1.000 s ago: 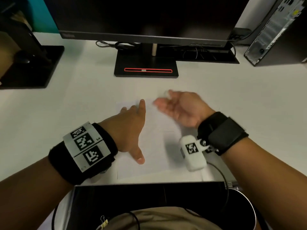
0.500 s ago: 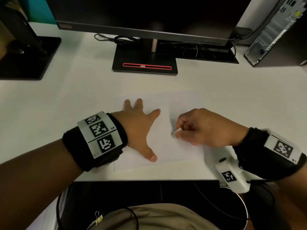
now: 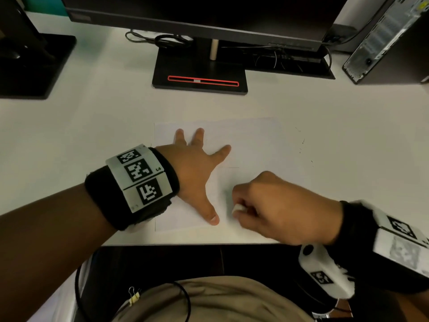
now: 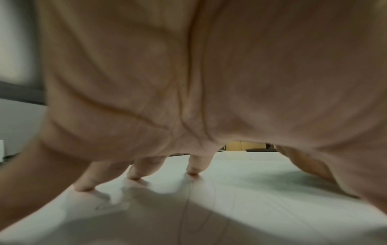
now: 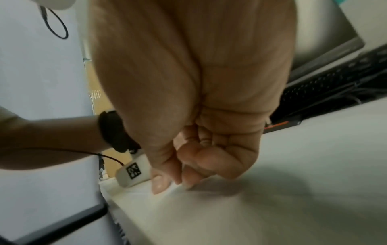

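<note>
The right grip (image 3: 281, 210) pinches a small white eraser (image 3: 238, 208) against the paper sheet (image 3: 250, 140) on the surface (image 3: 92, 135); the left grip (image 3: 195, 175), fingers spread flat, pins the sheet. Short, light strokes away from it should avoid creasing.

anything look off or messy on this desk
Only a few dark specks on the desk just right of the paper stand out; crumbs or marks, cannot tell. The paper lies flat under the left hand; the right hand pinches a small white piece.
</note>
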The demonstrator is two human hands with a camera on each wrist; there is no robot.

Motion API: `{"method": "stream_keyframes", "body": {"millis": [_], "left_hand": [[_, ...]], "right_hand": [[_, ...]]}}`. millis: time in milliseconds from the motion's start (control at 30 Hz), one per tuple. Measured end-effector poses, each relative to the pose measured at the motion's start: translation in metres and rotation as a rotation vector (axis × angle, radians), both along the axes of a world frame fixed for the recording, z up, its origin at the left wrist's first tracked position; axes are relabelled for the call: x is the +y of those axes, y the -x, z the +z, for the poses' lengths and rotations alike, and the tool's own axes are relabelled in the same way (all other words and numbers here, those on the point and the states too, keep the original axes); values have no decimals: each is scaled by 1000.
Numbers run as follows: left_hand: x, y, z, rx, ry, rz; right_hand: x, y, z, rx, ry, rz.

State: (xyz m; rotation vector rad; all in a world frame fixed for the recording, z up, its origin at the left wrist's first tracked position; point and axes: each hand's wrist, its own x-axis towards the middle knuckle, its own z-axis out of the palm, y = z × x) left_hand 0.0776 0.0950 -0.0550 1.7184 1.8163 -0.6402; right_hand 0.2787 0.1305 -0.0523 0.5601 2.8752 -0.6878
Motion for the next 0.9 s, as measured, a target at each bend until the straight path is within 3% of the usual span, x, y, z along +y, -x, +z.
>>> {"method": "stream_keyframes", "body": {"millis": [167,300,433,600,733,900], "left_hand": [[1,-2,3,6,10,9],[1,-3,2,22,3,8],[1,-6,5,28,15,20],[3,-7,4,29,4,21],[2,-9,6,41,12,34],[2,-10,5,38,-1,30]], "right_hand": [[18,-6,1,24,-45,-167],[-9,-4,-3,30,-6,-82],[7,-8,-2,34,-42,-253],[-23,0,-6,26,19,-177],[-7,0,-5,18,-10,-336],[-31,7,-4,5,32,-201]]}}
